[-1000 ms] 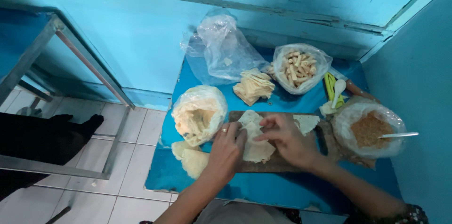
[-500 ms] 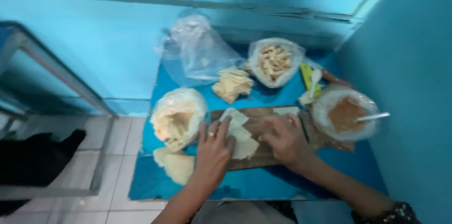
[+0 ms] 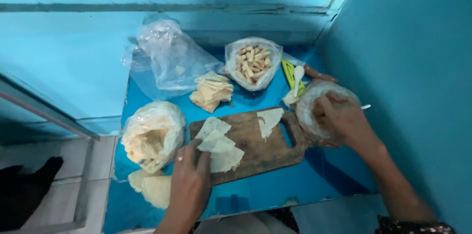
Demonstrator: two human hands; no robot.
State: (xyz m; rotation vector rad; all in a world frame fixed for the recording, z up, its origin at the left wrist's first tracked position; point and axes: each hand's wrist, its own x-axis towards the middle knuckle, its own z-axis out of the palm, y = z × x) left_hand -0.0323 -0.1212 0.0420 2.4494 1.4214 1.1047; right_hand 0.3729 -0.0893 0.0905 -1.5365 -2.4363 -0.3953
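Note:
My left hand (image 3: 189,177) rests on the near edge of a wooden cutting board (image 3: 255,145), fingertips touching a small pile of pale dough wrappers (image 3: 220,145). Another cut wrapper (image 3: 269,120) lies at the board's far end. My right hand (image 3: 341,116) reaches into a plastic-lined bowl of brown filling (image 3: 309,116) at the right, gripping a spoon whose white handle (image 3: 365,107) sticks out past the hand.
On the blue table (image 3: 314,185): a bag of pale sheets (image 3: 152,135), loose wrappers (image 3: 152,187) near the front left, a stack of folded wrappers (image 3: 211,91), a bag of rolled pieces (image 3: 253,62), an empty clear bag (image 3: 169,59), a white spoon (image 3: 297,74). Blue walls close behind and right.
My right hand left the wrappers on the board and moved right into the filling bowl. My left hand stayed on the wrappers. The view shifted right.

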